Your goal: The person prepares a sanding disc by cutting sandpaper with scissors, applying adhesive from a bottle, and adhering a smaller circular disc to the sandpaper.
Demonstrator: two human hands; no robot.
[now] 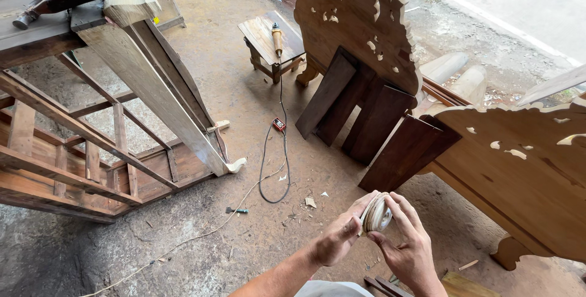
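Both my hands are low in the head view, right of centre, closed around a small round pale disc that looks like a pad with a sanding sheet on it. My left hand grips its left edge with thumb and fingers. My right hand holds its right side, fingers curled over the top. The disc is held edge-on above the dirt floor.
A carved wooden headboard leans at upper centre with dark boards against it. Another carved panel stands at right. A power tool lies on a small stool, its cord running across the floor. A wooden frame fills the left.
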